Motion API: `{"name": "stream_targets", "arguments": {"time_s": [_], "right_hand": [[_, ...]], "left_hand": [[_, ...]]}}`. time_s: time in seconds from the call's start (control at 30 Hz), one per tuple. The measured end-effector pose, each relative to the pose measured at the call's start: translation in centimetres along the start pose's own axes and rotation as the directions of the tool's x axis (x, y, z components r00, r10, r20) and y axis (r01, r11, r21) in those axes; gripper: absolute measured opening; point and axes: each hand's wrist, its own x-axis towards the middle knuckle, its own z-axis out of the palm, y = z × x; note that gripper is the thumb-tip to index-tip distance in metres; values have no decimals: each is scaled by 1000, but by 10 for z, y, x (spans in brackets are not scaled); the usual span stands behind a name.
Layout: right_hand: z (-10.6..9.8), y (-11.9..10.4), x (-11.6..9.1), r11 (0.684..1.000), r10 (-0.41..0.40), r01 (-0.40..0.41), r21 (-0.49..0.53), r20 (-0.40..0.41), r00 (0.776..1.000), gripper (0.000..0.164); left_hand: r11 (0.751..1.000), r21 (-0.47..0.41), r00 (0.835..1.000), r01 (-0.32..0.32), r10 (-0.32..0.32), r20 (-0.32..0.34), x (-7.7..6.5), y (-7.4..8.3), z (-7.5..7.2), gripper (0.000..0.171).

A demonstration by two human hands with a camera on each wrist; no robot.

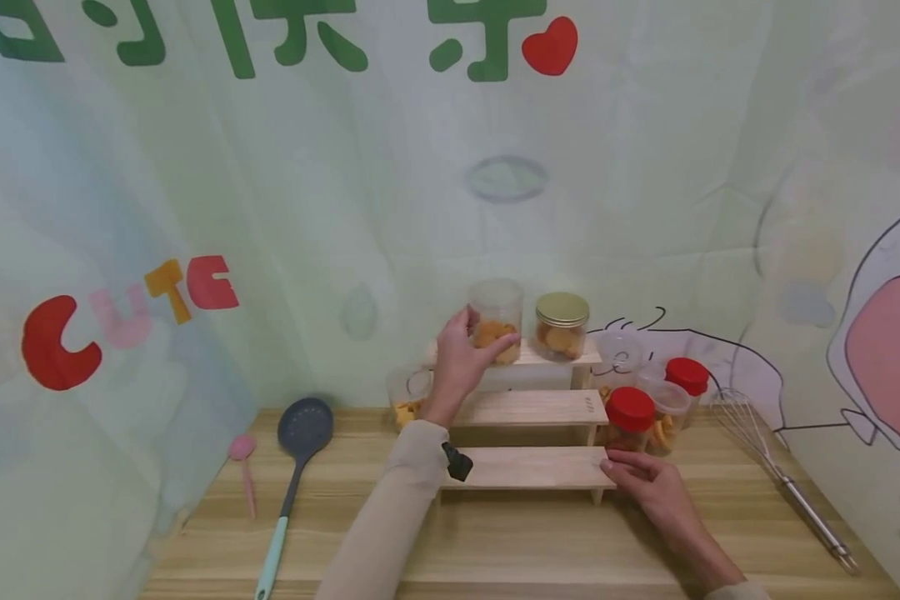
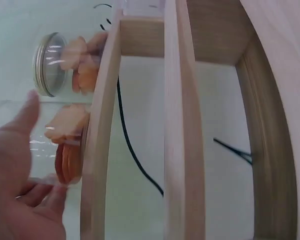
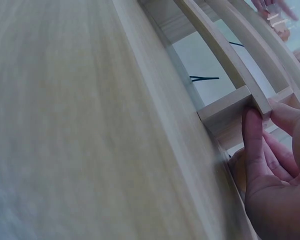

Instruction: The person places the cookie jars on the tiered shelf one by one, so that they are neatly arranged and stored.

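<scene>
On the top step of a three-tier wooden shelf [image 1: 525, 468] stands a clear jar [image 1: 497, 302] with orange-brown cookies inside. My left hand [image 1: 461, 354] grips this jar, thumb on one side and fingers on the other; the left wrist view shows the jar [image 2: 70, 125] between them, its base right at the step's edge. Beside it sits a second cookie jar [image 1: 562, 329] with a gold lid. Down at the right, my right hand [image 1: 648, 492] pinches the end of the lowest step, the thumb above the board and a finger under it in the right wrist view.
Right of the shelf cluster several jars, two with red lids [image 1: 631, 407]; a whisk [image 1: 787, 483] lies farther right. Another clear jar [image 1: 407, 408] stands behind my left forearm. A slotted skimmer [image 1: 300, 450] and a small pink spoon [image 1: 244, 467] lie at the left. A printed curtain [image 1: 360, 208] hangs behind.
</scene>
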Motion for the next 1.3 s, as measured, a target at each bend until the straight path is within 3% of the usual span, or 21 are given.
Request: {"name": "stream_targets", "arguments": {"time_s": [0.13,0.23,0.53,1.03,1.17,1.3], "right_hand": [[0,2,0,1000,-5,5,5,1,1000,63],[-1,4,1,1000,-15,15,1,7,1000,64],[-3,6,0,1000,13,-13,7,2,1000,67],[-2,4,0,999,9,-9,31,-2,1000,62],[-1,4,1,999,9,-9,41,5,1000,62],[0,3,2,999,2,-3,42,10,1000,62]], "left_hand": [[982,190,998,-2,-11,68,-3,-5,3,95],[963,269,996,17,-40,80,-7,-8,7,103],[972,236,998,3,-17,60,-9,-1,19,97],[965,263,997,-6,-14,74,-12,-1,20,92],[976,216,998,-7,-7,65,-18,-5,11,93],[986,168,1000,-17,19,-9,-32,-15,-8,89]]}}
